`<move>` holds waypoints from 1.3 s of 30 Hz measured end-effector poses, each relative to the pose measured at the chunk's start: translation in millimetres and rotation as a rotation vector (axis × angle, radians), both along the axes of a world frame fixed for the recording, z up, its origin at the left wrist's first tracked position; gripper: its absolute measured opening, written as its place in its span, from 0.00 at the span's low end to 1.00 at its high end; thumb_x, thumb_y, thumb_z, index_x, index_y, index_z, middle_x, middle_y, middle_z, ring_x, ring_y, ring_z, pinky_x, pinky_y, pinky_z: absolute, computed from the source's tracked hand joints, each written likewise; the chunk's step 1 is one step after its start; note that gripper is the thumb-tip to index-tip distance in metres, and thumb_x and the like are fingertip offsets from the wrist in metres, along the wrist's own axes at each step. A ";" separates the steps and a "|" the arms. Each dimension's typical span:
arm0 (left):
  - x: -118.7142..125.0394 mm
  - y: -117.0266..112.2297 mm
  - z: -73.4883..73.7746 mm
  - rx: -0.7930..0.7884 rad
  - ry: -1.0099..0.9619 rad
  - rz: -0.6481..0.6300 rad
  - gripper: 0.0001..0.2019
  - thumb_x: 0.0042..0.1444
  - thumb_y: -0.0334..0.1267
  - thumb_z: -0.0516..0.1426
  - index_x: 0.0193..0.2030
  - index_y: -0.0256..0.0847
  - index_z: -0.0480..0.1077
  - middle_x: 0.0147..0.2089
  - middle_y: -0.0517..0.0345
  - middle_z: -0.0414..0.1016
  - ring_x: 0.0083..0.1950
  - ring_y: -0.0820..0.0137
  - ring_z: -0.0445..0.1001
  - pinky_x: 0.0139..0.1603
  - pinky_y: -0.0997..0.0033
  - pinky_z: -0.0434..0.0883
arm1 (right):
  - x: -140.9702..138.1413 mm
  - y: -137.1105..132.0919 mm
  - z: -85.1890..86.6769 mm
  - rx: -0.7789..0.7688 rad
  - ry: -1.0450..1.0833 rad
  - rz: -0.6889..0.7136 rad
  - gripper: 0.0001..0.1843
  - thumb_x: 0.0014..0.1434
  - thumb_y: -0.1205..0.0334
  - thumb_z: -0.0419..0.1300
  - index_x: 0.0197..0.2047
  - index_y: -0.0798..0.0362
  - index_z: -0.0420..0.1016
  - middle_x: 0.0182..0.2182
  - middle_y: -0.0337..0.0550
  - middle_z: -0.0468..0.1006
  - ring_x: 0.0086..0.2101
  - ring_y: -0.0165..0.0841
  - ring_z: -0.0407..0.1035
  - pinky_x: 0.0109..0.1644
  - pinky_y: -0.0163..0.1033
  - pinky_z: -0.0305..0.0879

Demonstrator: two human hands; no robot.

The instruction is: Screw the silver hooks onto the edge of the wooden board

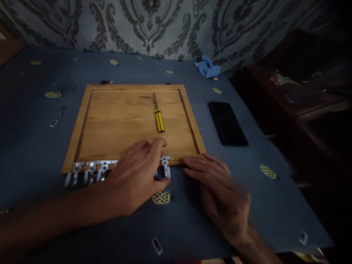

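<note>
A framed wooden board lies on the table, with a yellow-and-black screwdriver resting on it. Along its near edge runs a silver hook rail with several metal hooks. My left hand curls over the rail's right half, thumb by the end hook and index finger above the board; it hides the middle hooks and its other fingertips. At the board's near right corner is my right hand, its fingers stretched along the edge. Its thumb is hidden, and I see nothing held in it.
A black phone lies right of the board. Behind it is a crumpled blue cloth. Several small screws lie on the left of the blue tablecloth. A patterned wall covering rises behind; dark furniture stands at right.
</note>
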State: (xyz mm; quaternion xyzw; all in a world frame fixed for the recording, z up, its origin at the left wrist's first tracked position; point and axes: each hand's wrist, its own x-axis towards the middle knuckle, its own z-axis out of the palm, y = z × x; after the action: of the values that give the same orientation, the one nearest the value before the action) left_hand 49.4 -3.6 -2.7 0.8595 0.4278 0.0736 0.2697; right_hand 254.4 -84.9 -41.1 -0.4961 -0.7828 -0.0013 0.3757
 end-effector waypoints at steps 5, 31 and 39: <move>-0.3 -0.5 1.8 0.021 0.005 -0.020 0.28 0.53 0.37 0.68 0.57 0.40 0.61 0.50 0.49 0.79 0.53 0.51 0.77 0.54 0.47 0.74 | -3.4 2.9 -1.5 -0.008 -0.078 0.041 0.15 0.66 0.77 0.54 0.48 0.52 0.76 0.46 0.47 0.86 0.51 0.36 0.80 0.62 0.50 0.71; -6.8 -4.3 -4.8 0.165 -0.058 -0.047 0.30 0.53 0.39 0.70 0.56 0.45 0.59 0.49 0.51 0.80 0.51 0.49 0.79 0.47 0.48 0.76 | -10.8 6.5 -5.5 -0.111 -0.218 0.110 0.16 0.71 0.73 0.51 0.53 0.52 0.77 0.55 0.44 0.83 0.57 0.38 0.73 0.70 0.56 0.55; -4.7 -5.2 -1.2 0.113 -0.017 -0.050 0.26 0.54 0.37 0.69 0.55 0.42 0.63 0.50 0.47 0.79 0.52 0.47 0.78 0.49 0.42 0.76 | -10.1 6.0 -5.8 -0.111 -0.232 0.115 0.16 0.71 0.71 0.51 0.55 0.51 0.76 0.56 0.46 0.83 0.58 0.39 0.73 0.69 0.58 0.57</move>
State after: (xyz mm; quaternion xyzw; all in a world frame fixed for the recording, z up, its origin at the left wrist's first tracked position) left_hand 44.7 -8.7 -3.9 0.8832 0.3991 0.0979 0.2261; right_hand 244.3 -78.9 -46.9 -0.4668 -0.8470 0.0064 0.2543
